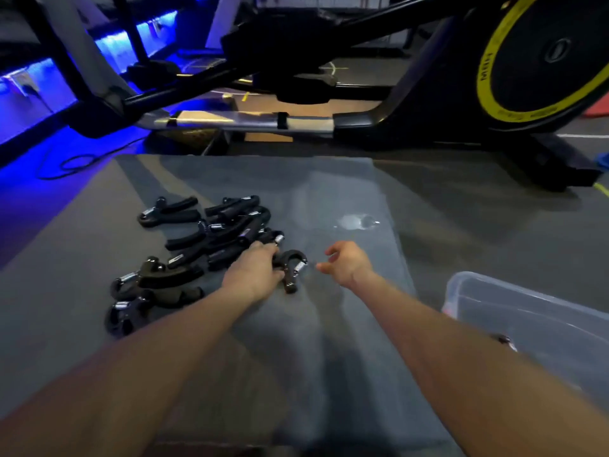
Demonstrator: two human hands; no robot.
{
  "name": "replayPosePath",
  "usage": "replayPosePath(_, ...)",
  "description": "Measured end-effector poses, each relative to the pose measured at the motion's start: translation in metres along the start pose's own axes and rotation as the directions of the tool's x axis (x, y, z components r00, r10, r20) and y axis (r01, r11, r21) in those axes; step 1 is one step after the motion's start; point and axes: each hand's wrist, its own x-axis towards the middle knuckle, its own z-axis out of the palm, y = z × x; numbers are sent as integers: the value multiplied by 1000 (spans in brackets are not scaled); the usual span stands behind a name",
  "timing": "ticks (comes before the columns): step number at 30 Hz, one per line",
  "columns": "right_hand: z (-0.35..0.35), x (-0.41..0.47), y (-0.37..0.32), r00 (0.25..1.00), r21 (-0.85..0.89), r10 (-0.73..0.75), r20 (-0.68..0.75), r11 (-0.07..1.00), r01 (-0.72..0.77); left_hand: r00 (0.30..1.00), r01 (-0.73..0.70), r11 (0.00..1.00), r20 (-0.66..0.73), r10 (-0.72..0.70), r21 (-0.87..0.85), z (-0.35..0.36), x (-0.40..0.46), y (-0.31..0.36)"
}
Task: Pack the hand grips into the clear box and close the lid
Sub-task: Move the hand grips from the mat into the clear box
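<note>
On grey mat [296,357], left hand [253,275] grips hand grip [291,270], spring rightward.

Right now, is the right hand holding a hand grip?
No, the right hand is empty; the left hand holds a hand grip.

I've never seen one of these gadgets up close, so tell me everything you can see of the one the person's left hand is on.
The hand grip is black and glossy, probably plastic, with a curved hooked head and a bright coiled metal spring at its right side. It lies on the grey mat, at the right edge of the pile of similar grips. The left hand grips it, fingers curled over and hiding its handles. The right hand hovers beside it, apart.
</note>
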Motion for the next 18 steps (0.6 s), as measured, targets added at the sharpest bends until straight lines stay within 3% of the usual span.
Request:
replayPosePath(4, 46, 24, -7, 999, -64, 21, 34, 998, -19, 997, 77, 997, 21, -77, -13, 10, 15, -47)
replayPosePath(9, 77, 55, -8, 997, -148, 68, -36, 986, -73, 994, 110, 992, 11, -109, -66, 27, 28, -74)
replayPosePath(15, 94, 69, -11, 997, -242, -15, 74, 970, 32, 997, 75, 994, 8, -75, -82, 33, 41, -74)
replayPosePath(18, 96, 66, -10, 998, -320, -45, 46, 946, 58, 998, 66, 994, 3, -66, -92, 32, 42, -74)
